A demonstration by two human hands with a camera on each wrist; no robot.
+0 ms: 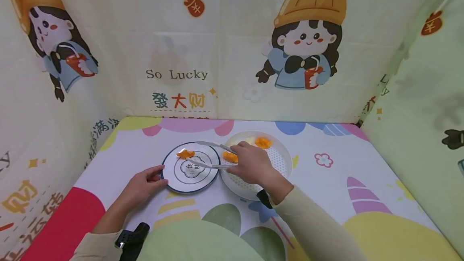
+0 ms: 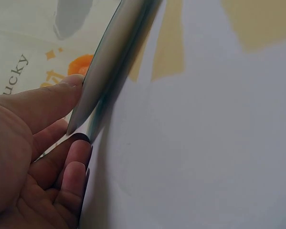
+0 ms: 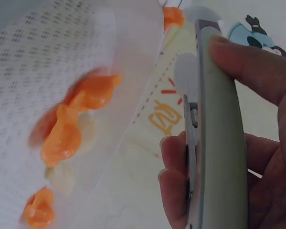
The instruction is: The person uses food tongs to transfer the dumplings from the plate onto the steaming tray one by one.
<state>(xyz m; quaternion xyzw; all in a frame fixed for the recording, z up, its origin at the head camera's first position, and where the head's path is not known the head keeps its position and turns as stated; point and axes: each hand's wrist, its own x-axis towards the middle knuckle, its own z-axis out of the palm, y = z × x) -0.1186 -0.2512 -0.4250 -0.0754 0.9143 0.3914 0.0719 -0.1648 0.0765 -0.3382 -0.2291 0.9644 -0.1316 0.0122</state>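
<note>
My left hand pinches the near left rim of a white, dark-edged plate, thumb on top and fingers curled at its edge. On the plate lies a lumpy orange piece. My right hand grips metal tongs by their handles. The tongs' arms are spread over the plate, their tips apart near the orange piece. Beside the plate, partly beneath my right hand, stands a round white perforated tray. More glossy orange pieces and some pale ones lie in it.
A patterned cloth covers the table. Printed curtains stand along the back and both sides. The plate and tray sit side by side, their rims close together.
</note>
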